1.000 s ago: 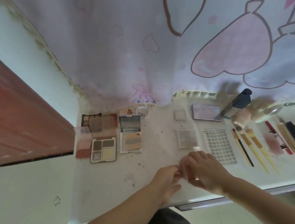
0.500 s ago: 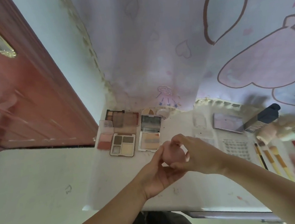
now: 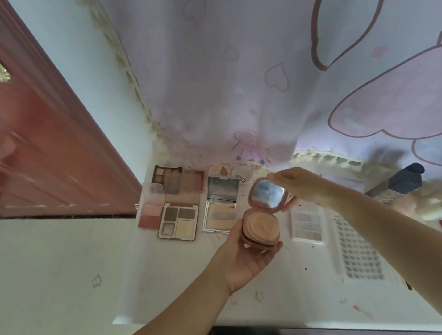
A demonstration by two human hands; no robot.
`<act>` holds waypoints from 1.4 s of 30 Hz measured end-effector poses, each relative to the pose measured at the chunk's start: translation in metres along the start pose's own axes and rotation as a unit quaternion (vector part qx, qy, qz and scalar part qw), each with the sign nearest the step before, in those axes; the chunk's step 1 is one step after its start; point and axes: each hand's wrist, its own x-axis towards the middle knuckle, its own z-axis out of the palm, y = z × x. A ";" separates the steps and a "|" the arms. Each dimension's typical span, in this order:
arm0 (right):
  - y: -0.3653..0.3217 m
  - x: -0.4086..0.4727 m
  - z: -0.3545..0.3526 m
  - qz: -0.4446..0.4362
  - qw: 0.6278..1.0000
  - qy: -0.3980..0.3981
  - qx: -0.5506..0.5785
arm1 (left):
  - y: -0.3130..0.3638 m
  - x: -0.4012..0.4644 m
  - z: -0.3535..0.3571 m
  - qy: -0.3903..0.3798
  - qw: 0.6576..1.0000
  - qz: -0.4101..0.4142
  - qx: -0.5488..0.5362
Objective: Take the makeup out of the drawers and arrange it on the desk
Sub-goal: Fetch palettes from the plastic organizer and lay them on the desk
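Lying on the desk (image 3: 172,279) beyond my left hand (image 3: 247,263) are a four-pan palette (image 3: 179,224), a larger brown palette (image 3: 181,184) behind it, and a mirrored palette (image 3: 222,209) just beside my fingers. Past my right forearm sit a pale palette (image 3: 306,226) and a gridded sheet (image 3: 360,253). I cradle the pink compact (image 3: 261,230), fingers curled round its base, above the desk. My right hand (image 3: 304,186) pinches its lid (image 3: 269,196), swung up with the mirror facing me.

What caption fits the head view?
Left hand cradles a pink compact while the right hand lifts its mirrored lid above the desk.
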 end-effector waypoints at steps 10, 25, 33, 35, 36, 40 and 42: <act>0.002 0.052 0.003 -0.060 0.994 -0.006 -0.096 | 0.001 0.036 0.015 0.153 0.983 0.099 -0.023; 0.053 0.043 -0.055 -0.066 0.959 0.143 -0.235 | -0.012 0.035 0.033 0.173 0.983 0.043 0.047; 0.103 0.044 -0.027 -0.135 0.872 0.134 -0.451 | -0.026 0.056 0.066 0.145 0.973 0.015 0.180; 0.100 0.041 -0.026 -0.143 0.880 0.149 -0.428 | -0.024 0.056 0.066 0.146 0.971 0.016 0.189; 0.096 0.037 -0.026 -0.142 0.896 0.153 -0.392 | -0.023 0.055 0.064 0.147 0.970 0.017 0.192; 0.072 -0.002 -0.021 -0.168 0.947 0.119 -0.247 | -0.020 0.047 0.061 0.135 0.977 0.037 0.161; 0.064 -0.024 -0.012 -0.166 0.963 0.082 -0.195 | -0.017 0.042 0.060 0.126 0.982 0.048 0.130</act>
